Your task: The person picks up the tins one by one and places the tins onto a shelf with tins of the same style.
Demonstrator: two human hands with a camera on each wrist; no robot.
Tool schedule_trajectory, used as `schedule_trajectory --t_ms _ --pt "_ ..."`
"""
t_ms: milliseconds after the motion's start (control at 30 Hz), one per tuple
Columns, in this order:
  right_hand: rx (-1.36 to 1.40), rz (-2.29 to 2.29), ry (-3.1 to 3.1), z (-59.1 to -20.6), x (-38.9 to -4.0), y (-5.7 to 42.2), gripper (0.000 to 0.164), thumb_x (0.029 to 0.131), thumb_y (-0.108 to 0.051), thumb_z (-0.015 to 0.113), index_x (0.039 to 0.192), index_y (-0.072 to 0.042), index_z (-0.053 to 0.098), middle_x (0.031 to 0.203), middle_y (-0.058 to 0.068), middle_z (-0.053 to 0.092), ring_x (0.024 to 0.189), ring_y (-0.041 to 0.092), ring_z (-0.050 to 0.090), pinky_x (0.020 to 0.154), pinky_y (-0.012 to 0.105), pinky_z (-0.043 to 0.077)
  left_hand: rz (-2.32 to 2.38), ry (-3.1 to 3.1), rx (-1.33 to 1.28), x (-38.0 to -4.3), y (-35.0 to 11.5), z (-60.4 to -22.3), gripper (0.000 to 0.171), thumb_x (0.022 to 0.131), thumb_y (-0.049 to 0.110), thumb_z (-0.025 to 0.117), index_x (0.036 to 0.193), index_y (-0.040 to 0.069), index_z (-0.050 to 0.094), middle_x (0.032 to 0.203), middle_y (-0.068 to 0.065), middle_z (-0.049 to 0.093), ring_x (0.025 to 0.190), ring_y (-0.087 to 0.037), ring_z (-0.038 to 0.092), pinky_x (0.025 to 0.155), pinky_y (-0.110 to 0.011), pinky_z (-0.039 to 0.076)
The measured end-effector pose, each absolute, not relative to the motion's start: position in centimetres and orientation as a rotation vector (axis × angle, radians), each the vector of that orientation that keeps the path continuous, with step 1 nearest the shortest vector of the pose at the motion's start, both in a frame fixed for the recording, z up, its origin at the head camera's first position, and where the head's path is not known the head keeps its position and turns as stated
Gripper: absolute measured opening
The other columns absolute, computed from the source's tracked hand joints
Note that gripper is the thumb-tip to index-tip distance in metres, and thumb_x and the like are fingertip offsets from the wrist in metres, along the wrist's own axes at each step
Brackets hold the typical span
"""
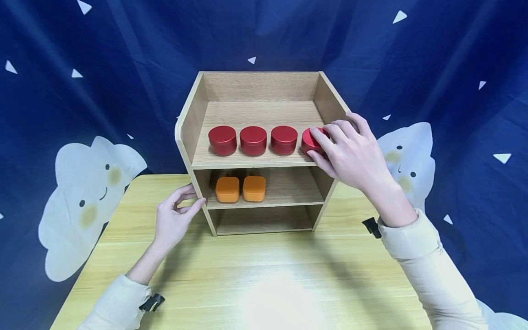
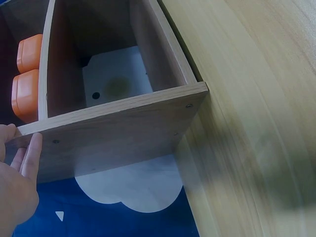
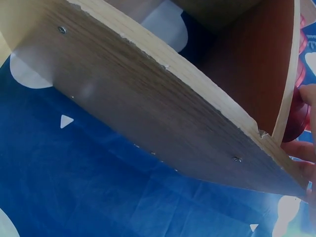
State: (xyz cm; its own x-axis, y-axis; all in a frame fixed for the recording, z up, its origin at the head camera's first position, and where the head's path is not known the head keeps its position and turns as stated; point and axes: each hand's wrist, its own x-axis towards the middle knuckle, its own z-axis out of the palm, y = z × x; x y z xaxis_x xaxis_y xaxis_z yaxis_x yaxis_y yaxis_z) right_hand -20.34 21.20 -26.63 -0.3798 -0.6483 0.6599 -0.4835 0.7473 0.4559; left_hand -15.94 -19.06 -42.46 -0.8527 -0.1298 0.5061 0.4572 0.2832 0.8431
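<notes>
At the right end of the wooden shelf's (image 1: 264, 110) top board, my right hand (image 1: 350, 151) holds a round red tin (image 1: 310, 141), with the fingers over its lid and the thumb at its near side. Three matching red tins (image 1: 253, 140) stand in a row to its left. My left hand (image 1: 175, 217) grips the shelf's left side panel, its thumb at the front edge and other fingers by the outer face. In the right wrist view, the right hand (image 3: 307, 148) shows only partly, beyond the side panel (image 3: 148, 103).
Two orange rounded-square boxes (image 1: 241, 189) sit side by side on the middle board, towards the left. The shelf stands on a light wooden table (image 1: 198, 284). Behind hangs a blue curtain (image 1: 264, 32) with white clouds and triangles.
</notes>
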Motion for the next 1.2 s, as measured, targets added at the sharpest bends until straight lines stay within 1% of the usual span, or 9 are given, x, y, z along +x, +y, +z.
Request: schedule_trajectory --t_ms 233,567,867,1033,1200 --pt "0.865 -0.21 -2.075 -26.5 -20.6 21.3 0.044 0.106 -0.041 0.054 0.127 -0.005 0.069 0.109 0.016 0.075 0.105 0.04 0.067 0.114 0.06 0.048 -1.592 -2.084 -0.282 -15.9 -19.1 -42.4 0.04 0.084 -0.012 0.081 0.123 -0.006 0.072 0.106 0.031 0.072 0.095 0.011 0.071 0.073 -0.011 0.063" --pt "0.862 -0.225 -2.109 -26.3 -20.7 21.3 0.044 0.108 -0.041 0.051 0.129 -0.006 0.068 0.112 0.015 0.075 0.109 0.039 0.066 0.116 0.059 0.047 -1.604 -2.073 -0.292 -15.9 -19.1 -42.3 0.04 0.084 -0.013 0.08 0.122 -0.007 0.072 0.106 0.028 0.073 0.096 0.01 0.072 0.074 -0.011 0.064" --pt "0.88 -0.175 -2.011 -26.3 -20.3 21.3 0.042 0.103 -0.04 0.057 0.128 -0.006 0.066 0.117 0.02 0.072 0.112 0.042 0.065 0.113 0.06 0.049 -1.595 -2.076 -0.29 -16.0 -19.2 -42.3 0.039 0.083 -0.013 0.08 0.121 -0.008 0.072 0.105 0.031 0.072 0.095 0.011 0.072 0.073 -0.01 0.063" --pt "0.868 -0.119 -1.955 -26.4 -19.7 21.6 0.045 0.102 -0.042 0.058 0.129 -0.007 0.066 0.12 0.02 0.072 0.113 0.041 0.065 0.111 0.058 0.051 -1.59 -2.071 -0.296 -15.8 -19.4 -42.3 0.038 0.084 -0.013 0.08 0.121 -0.008 0.072 0.105 0.031 0.073 0.093 0.011 0.072 0.073 -0.011 0.063" --pt "0.835 -0.048 -1.909 -26.8 -18.9 21.9 0.049 0.104 -0.045 0.056 0.133 -0.008 0.069 0.124 0.018 0.073 0.114 0.039 0.067 0.108 0.057 0.054 -1.573 -2.085 -0.296 -15.5 -19.8 -42.3 0.039 0.084 -0.012 0.08 0.122 -0.006 0.073 0.105 0.03 0.073 0.092 0.009 0.074 0.074 -0.012 0.064"
